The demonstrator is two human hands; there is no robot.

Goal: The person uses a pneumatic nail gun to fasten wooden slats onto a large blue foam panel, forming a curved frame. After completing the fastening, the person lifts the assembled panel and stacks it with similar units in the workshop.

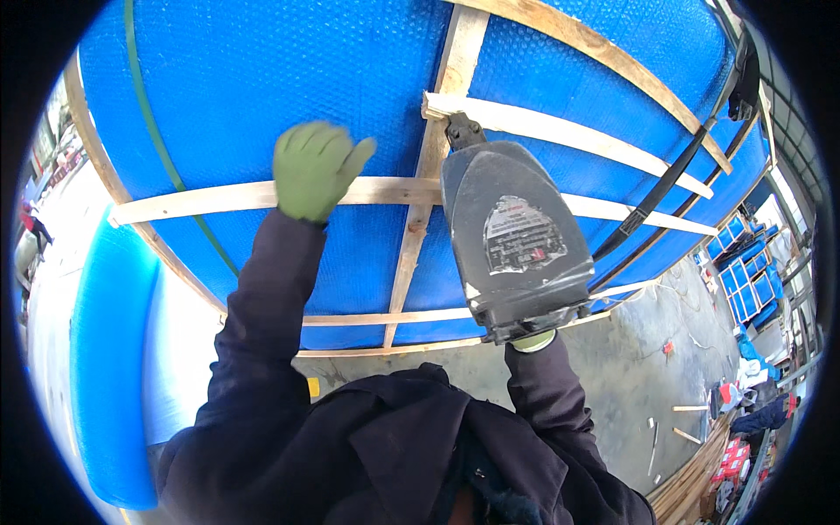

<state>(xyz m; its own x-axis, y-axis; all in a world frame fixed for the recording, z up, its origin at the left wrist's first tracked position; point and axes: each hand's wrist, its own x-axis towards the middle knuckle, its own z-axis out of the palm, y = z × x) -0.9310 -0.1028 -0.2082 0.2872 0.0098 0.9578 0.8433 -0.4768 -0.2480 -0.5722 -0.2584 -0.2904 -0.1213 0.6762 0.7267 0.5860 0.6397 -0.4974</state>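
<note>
My right hand (532, 340), in a pale glove and mostly hidden, holds a black coil nail gun (472, 210) with a worn label. The tool's nose meets or nearly meets the left end of a pale wooden slat (560, 125), where that slat lies over an upright batten (459, 57). My left hand (313, 171), in a green glove and slightly blurred, is raised with its thumb stretched out. It holds nothing and appears in front of a lower slat (219, 199); contact cannot be made out.
Blue bubble wrap (289, 70) covers the large crate behind the slats. A black strap (652, 197) hangs at right. A blue roll (114, 367) stands at left. Lumber (696, 477) and boxes (733, 459) lie on the concrete floor at lower right. A person (33, 226) is far left.
</note>
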